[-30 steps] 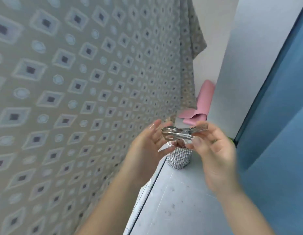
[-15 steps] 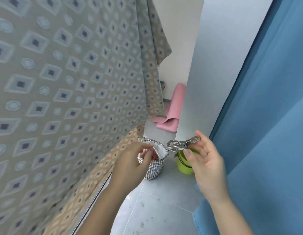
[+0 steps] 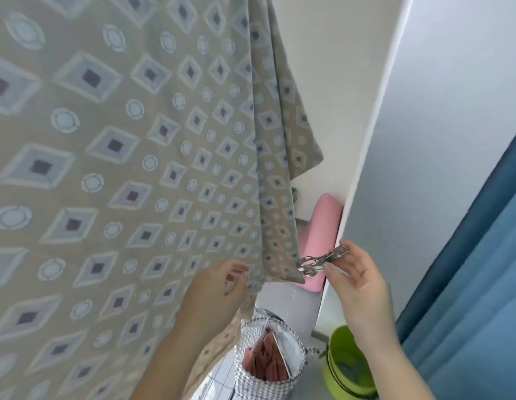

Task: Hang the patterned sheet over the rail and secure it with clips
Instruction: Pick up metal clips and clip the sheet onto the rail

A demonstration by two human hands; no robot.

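The right hand's fingertips (image 3: 355, 253) pinch the handle end of a metal clip (image 3: 322, 259), thumb below and forefinger above, and the clip's mouth points left at the lower corner of the patterned sheet (image 3: 135, 168). From here I cannot tell whether it touches the cloth or only sits just beside it. The right hand (image 3: 359, 280) is raised in front of the white wall corner (image 3: 424, 140).

The left hand (image 3: 219, 287) is up against the sheet near its hanging edge with its fingers (image 3: 236, 269) curled inward (whether they grasp the cloth I cannot tell). The sheet hangs in a wide drape across the left, and its top runs out of view.

On the floor below stand a woven basket (image 3: 251, 382) holding reddish pegs (image 3: 268, 362) and a green bucket (image 3: 337, 346). A pink roll (image 3: 323, 226) leans behind, and a blue curtain (image 3: 467, 284) hangs at right.
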